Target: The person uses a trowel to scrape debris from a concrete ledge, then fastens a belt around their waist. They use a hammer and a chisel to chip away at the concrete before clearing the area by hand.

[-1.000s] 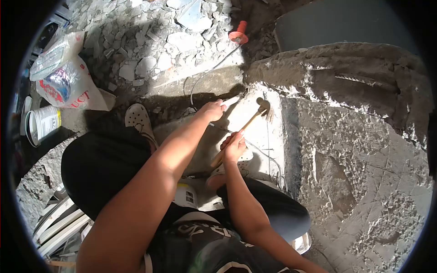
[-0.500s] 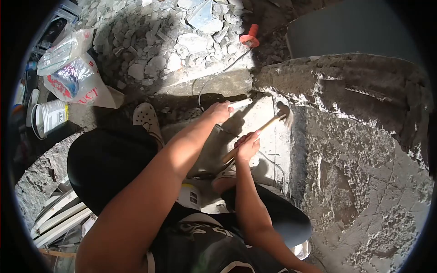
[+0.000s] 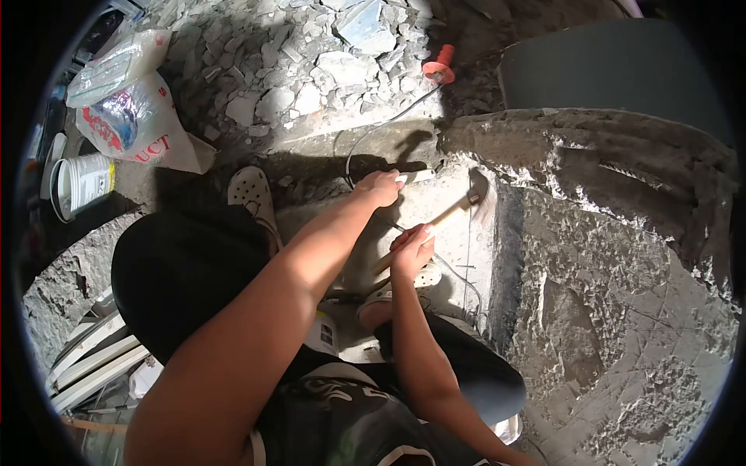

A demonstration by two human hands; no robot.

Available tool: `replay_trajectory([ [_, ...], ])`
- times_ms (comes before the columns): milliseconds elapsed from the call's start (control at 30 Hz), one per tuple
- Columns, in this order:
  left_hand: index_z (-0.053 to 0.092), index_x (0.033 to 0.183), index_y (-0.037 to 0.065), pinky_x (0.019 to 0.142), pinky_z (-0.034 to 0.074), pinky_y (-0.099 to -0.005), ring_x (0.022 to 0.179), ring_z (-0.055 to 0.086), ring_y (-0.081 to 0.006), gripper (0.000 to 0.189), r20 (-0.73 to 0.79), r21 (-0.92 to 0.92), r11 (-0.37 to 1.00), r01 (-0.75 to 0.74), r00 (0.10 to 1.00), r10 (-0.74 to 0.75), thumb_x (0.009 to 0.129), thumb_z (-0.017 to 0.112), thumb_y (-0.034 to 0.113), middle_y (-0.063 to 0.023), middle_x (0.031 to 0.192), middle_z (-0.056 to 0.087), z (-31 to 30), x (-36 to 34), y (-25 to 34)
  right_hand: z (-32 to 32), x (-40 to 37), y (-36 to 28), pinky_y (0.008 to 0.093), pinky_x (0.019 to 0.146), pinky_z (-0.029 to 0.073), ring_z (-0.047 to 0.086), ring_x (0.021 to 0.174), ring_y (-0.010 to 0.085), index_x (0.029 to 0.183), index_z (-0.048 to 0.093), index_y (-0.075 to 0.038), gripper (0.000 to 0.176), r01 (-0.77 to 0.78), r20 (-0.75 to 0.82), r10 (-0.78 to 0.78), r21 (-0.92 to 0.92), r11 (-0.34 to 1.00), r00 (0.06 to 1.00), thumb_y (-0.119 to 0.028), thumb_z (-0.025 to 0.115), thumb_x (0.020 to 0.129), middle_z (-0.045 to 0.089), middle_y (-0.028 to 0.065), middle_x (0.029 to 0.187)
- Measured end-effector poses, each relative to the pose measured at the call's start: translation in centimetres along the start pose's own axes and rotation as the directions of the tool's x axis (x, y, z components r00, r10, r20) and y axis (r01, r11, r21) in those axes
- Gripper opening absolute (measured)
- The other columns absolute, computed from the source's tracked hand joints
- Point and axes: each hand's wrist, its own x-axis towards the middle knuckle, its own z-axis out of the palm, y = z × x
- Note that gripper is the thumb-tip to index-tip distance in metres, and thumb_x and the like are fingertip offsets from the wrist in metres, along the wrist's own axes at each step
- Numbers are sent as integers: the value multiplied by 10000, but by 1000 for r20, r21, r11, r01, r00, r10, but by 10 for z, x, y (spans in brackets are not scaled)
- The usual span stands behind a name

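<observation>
My left hand (image 3: 378, 189) is closed around a pale, rod-shaped piece (image 3: 417, 176) that sticks out to the right toward the broken concrete edge. Its exact kind is not clear. Lower and to the right, my right hand (image 3: 414, 247) grips a hammer (image 3: 451, 213) by its wooden handle. The hammer head is up and to the right, blurred by motion, apart from the pale piece. A thin grey cable (image 3: 349, 158) passes close to my left hand and runs on under my right hand.
Broken rubble (image 3: 272, 101) covers the ground ahead. A red plastic fitting (image 3: 440, 70) lies at its right. A plastic bag (image 3: 144, 124) and a white bucket (image 3: 81, 186) stand left. Rough concrete (image 3: 598, 311) fills the right side; long white strips (image 3: 101, 361) lie lower left.
The view has shifted slightly. The hammer has swung a little to the left, its head now blurred. My left hand still holds the pale piece, its angle slightly flatter.
</observation>
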Motion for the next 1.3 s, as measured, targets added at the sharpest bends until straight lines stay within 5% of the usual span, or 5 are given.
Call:
replay_trajectory([
  [633,567,1283,125,897,519,-476,1107,624,-358,396,-29,17,999,-31,999,31,979,504,372,-158,1193,660,31,35,-23,-13,24,-25,275,315,300,355,345,93,782,398,-99,441,-393,5,421,-349,851,907,-460,435,1033,377,-20,494],
  [833,591,1243,132,911,515,-470,1109,626,-333,374,86,55,997,58,994,-63,976,513,382,-135,1182,668,-17,-2,12,-22,38,41,296,322,326,369,348,122,695,378,-123,512,212,42,-215,-424,880,976,-513,428,1022,370,-6,472],
  [900,582,1217,84,892,503,-468,1082,624,-365,373,41,43,999,-21,999,19,980,513,365,-176,1144,668,0,13,-3,-18,42,-19,313,323,335,372,355,135,693,399,-110,557,-400,79,469,-410,820,880,-581,453,987,371,-7,491],
  [1200,636,1209,89,943,503,-437,1159,607,-329,398,92,155,988,24,995,-39,962,550,390,-143,1234,647,-35,5,23,-21,19,-6,268,329,322,365,356,102,746,368,-126,493,-36,83,52,-176,984,995,-537,416,1015,379,-15,500],
  [1300,647,1198,88,936,504,-434,1141,618,-327,405,26,117,993,15,1000,-18,965,548,403,-147,1213,656,-30,1,21,-24,52,-47,298,346,349,379,374,122,732,426,-106,527,-469,104,511,-276,839,853,-563,444,996,380,-9,510],
])
